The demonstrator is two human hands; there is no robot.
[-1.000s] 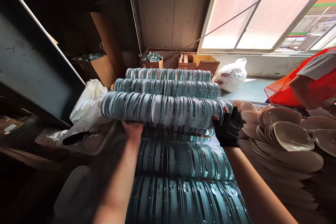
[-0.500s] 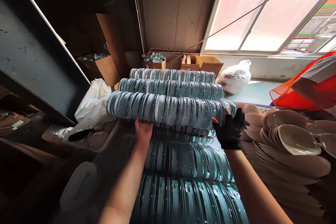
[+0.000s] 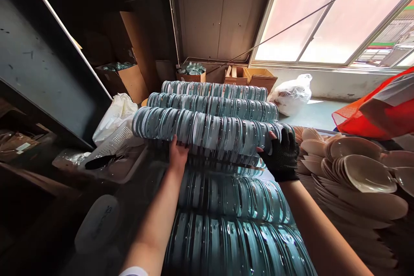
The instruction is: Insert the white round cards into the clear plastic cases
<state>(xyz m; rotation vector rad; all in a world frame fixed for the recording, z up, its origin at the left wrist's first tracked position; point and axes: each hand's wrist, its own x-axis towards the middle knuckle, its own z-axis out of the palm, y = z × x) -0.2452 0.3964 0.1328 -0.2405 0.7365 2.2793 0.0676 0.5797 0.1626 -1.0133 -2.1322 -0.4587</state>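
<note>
Long rows of glass lids stood on edge fill the middle of the view, one behind another. My bare left hand [image 3: 177, 155] presses up under the left part of one row of lids [image 3: 207, 131]. My right hand [image 3: 282, 155], in a black fingerless glove, clasps the right end of that same row. More rows lie closer to me [image 3: 233, 198] and farther off [image 3: 213, 105].
Piles of beige shallow dishes [image 3: 355, 168] lie to the right. A person's arm in an orange mesh vest [image 3: 378, 112] is at the right edge. Left are a dark slanted panel [image 3: 42, 69], a white basket [image 3: 113, 142] and bags; cardboard boxes [image 3: 249, 78] stand under the window.
My left hand slid to the right under the row of lids. The row sits slightly higher in view and the camera shifted a little.
</note>
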